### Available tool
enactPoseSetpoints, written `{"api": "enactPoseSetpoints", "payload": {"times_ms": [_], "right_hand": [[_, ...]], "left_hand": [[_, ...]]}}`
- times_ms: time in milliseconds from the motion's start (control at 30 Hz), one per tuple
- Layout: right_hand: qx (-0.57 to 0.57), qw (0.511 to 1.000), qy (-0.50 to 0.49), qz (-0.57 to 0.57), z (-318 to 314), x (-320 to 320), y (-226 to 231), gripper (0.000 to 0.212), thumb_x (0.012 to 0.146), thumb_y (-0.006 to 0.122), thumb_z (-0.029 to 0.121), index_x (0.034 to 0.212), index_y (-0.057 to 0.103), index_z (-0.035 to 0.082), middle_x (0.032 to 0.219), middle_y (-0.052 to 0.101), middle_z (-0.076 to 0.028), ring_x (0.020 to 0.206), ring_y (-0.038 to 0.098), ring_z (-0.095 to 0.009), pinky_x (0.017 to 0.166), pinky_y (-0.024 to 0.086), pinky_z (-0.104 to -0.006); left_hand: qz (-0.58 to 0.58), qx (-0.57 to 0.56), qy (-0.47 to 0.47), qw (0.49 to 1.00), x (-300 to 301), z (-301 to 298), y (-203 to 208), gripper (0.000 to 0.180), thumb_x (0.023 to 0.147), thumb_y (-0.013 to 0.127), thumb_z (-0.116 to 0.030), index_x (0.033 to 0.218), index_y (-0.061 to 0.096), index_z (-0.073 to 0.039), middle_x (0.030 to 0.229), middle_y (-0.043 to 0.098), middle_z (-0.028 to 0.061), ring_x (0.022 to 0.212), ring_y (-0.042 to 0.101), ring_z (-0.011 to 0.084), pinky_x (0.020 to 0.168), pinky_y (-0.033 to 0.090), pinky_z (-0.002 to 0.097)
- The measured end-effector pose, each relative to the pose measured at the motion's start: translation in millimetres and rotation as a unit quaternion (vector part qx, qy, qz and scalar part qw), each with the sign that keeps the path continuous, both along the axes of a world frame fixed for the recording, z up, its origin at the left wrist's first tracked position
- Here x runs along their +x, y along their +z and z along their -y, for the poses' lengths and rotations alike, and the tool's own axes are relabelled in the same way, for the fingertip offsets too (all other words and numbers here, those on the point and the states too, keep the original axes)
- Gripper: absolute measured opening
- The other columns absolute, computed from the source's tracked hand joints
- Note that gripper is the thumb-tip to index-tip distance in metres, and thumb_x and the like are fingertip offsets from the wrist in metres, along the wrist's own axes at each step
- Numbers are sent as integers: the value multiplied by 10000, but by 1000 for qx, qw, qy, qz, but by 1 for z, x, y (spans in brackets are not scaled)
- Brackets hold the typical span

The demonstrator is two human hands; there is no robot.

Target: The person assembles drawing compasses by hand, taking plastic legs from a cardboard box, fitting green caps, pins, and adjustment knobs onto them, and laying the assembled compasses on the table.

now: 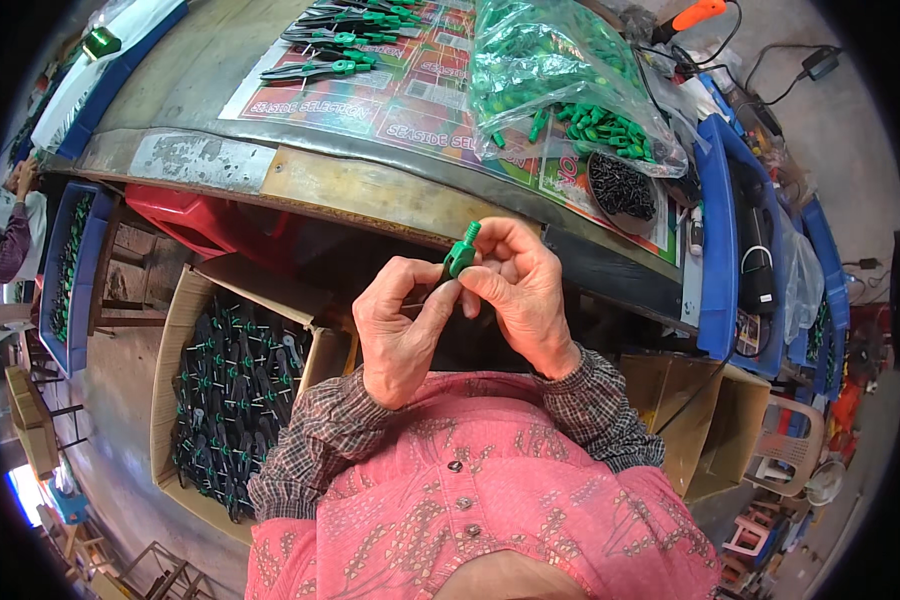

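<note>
Both hands meet in front of my chest, close to the bench's front edge. Between them is a small green plastic piece [460,258] with a ribbed, screw-like stem pointing up. My right hand [522,298] pinches it between thumb and fingers. From the other side, my left hand [402,318] is closed with thumb and forefinger at the piece's lower end; a bit of something dark there is mostly hidden by the fingers. On the bench, a clear plastic bag [555,70] spills similar green pieces [610,132]. Beside it stands a bowl of small black parts [622,186].
Black tools with green ends [318,70] lie in a row on printed sheets [410,105]. At my left, a cardboard box [175,400] holds many such black-and-green tools. Blue crates [715,245] stand on the right. A red stool [205,222] is under the bench. Another person's arm [15,245] shows far left.
</note>
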State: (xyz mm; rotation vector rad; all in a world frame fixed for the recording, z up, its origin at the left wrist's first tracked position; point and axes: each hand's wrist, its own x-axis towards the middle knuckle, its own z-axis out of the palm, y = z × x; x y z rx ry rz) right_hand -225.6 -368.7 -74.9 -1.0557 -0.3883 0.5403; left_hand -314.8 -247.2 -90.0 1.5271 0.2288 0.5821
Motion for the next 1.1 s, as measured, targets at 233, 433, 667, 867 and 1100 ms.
{"api": "enactPoseSetpoints", "payload": {"times_ms": [233, 433, 667, 867, 1100], "right_hand": [[-94, 989, 105, 34, 9, 5, 5, 230, 866, 699, 45, 1070, 627, -34, 902, 591, -9, 642, 549, -54, 540, 452, -196], [-80, 992, 96, 26, 7, 5, 2, 197, 863, 701, 41, 1033, 646, -41, 912, 593, -12, 640, 549, -55, 535, 450, -194], [-87, 993, 82, 14, 2, 5, 2, 170, 865, 694, 38, 1015, 653, -31, 875, 596, -1, 623, 542, -50, 526, 438, -188], [-124, 988, 78, 49, 3, 6, 9, 151, 874, 695, 70, 990, 650, -16, 847, 600, 1, 623, 544, -46, 527, 440, -190], [-167, 982, 3, 91, 4, 1, 14, 146, 905, 689, 141, 919, 641, 4, 787, 626, 4, 601, 538, -27, 510, 447, -186]], "left_hand": [[-72, -104, -58, 990, -6, 0, 5, 42, 883, 667, -14, 898, 627, -7, 729, 591, -25, 631, 494, 8, 537, 386, 180], [-44, -91, -63, 993, -5, 1, -4, 64, 924, 644, -66, 945, 625, -9, 704, 583, -39, 570, 442, -6, 485, 316, 166], [-43, -93, -62, 993, -3, 0, -4, 76, 923, 649, -73, 948, 623, -6, 698, 591, -26, 561, 451, 1, 481, 321, 168], [-89, -157, -86, 980, -4, -4, 7, 48, 898, 652, -17, 924, 614, -7, 753, 631, -23, 613, 483, -9, 513, 374, 164], [-37, 248, 1, 968, 1, -11, 19, 415, 675, 793, -25, 1042, 600, -37, 947, 569, 113, 803, 583, 221, 656, 487, 314]]}}
